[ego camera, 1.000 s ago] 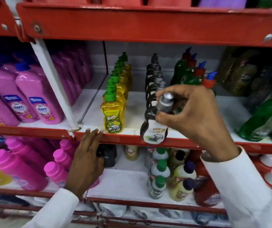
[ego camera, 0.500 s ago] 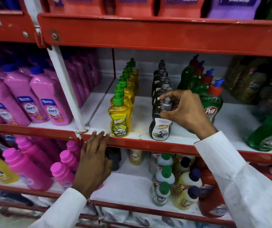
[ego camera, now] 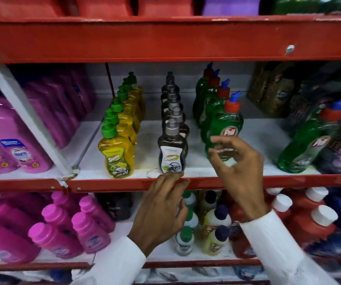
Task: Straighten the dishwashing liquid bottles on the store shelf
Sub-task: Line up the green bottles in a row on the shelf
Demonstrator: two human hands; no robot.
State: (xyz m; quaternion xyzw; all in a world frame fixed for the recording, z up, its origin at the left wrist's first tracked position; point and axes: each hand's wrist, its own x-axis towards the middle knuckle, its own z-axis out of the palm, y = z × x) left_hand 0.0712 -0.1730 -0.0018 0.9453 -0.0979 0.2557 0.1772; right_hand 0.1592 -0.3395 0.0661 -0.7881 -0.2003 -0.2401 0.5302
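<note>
**Hands at the shelf edge, bottles in three rows**

The right hand [ego camera: 240, 163] hovers in front of the middle shelf with fingers loosely curled and spread, holding nothing; its fingertips sit just before the lower body of the front green bottle [ego camera: 226, 128], and whether they touch it cannot be told through the blur. The left hand [ego camera: 162, 210] is open and empty too, its fingertips resting on the red front lip of the shelf [ego camera: 107, 185], directly below the front dark bottle [ego camera: 172, 150]. Both wrists wear white sleeves.

The dark bottle stands upright at the shelf's front edge with a grey cap and its white label facing out, heading a file of matching dark bottles running straight back. To its left, well apart, a row of yellow bottles [ego camera: 119, 155] with green caps also runs back, the front one upright and label forward. The green bottles with red caps form the third row on the right. Further right, another green bottle [ego camera: 307, 145] leans.
</note>
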